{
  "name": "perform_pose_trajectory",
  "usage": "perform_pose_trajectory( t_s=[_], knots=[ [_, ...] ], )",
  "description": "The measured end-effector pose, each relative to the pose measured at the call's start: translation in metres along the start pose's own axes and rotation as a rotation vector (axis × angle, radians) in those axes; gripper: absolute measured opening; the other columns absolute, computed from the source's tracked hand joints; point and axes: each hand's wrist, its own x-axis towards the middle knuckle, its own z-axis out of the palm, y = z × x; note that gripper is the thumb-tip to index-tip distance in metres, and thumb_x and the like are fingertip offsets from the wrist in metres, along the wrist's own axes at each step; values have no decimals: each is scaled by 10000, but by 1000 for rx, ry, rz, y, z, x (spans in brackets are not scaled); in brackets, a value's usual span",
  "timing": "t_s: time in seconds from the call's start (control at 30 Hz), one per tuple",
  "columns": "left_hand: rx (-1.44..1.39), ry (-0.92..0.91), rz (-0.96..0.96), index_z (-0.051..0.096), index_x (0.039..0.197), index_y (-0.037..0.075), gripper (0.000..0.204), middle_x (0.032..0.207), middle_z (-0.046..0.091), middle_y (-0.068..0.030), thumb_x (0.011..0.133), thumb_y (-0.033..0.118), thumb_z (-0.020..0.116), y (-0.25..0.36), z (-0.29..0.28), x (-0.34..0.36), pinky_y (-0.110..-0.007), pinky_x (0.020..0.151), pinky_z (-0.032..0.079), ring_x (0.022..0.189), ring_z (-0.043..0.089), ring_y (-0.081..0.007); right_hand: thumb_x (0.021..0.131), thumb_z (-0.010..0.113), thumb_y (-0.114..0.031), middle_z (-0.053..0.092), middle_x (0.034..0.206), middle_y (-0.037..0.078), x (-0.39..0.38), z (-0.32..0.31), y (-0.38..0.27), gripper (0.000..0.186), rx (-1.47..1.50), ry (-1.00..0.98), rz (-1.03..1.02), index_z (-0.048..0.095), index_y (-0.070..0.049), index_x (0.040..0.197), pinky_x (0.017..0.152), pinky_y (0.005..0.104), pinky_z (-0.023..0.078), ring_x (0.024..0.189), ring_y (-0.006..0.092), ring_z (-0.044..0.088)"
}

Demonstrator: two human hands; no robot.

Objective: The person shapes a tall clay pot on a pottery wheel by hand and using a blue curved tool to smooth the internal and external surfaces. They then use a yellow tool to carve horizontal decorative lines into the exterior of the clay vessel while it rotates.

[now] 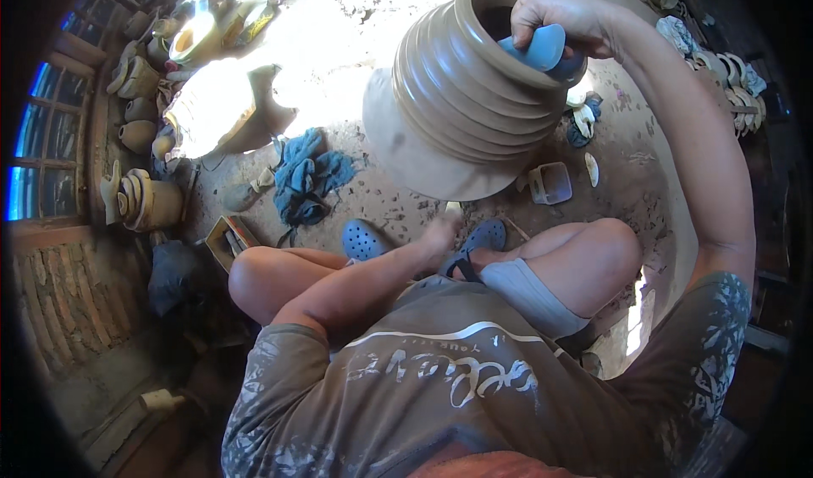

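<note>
A large wet clay pot (pixel 461 88) with ridged sides stands on a round flat disc (pixel 394 131) in front of me. At its mouth, my right hand (pixel 555 21) is closed on a blue flat scraper (pixel 542 49), which rests at the rim; part of that hand's fingers reach out of sight. My left hand (pixel 439 231) is low between my knees, below the disc's near edge. Motion smears its fingers, and a small pale thing (pixel 454 209) shows at their tips; whether it is gripped is unclear.
A blue cloth (pixel 306 177) lies on the dirt floor to the left. To the right sit a clear plastic tub (pixel 550 183) and a pale oval piece (pixel 592 170). Several clay pots (pixel 138 137) line the left wall by a window. A small box (pixel 230 241) stands by my left knee.
</note>
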Motion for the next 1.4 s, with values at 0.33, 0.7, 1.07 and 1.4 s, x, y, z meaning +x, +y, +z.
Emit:
perform_pose_trajectory(
  t_s=[0.33,0.7,1.07,1.4],
  knots=[
    [-461,735,406,172,1570,-31,833,1540,362,-277,1027,530,464,127,-122,-6,-435,1144,351,1398,422,-335,711,659,-91,548,532,8,-1,3,10,102,34,95,-70,645,-63,614,346,230,328,378,80,462],
    [-31,919,544,153,1549,-111,732,1569,258,-337,1050,330,457,100,-83,1,-459,1217,215,1469,276,-420,887,714,-193,663,805,1,-30,-52,27,182,108,377,-433,717,-33,975,592,235,463,690,67,593],
    [-72,655,407,-97,1494,-170,887,1549,253,-376,1068,404,428,50,26,-19,-408,1218,214,1463,301,-408,834,738,-222,742,920,129,12,-9,70,366,-155,815,-581,705,-28,1142,750,366,559,788,232,713],
    [-230,509,179,165,1456,-92,756,1498,382,-295,1058,493,429,22,14,23,-435,1143,332,1376,425,-356,885,681,-213,728,904,151,12,3,46,334,-33,873,-402,622,14,1123,784,392,557,869,258,732]
  ],
)
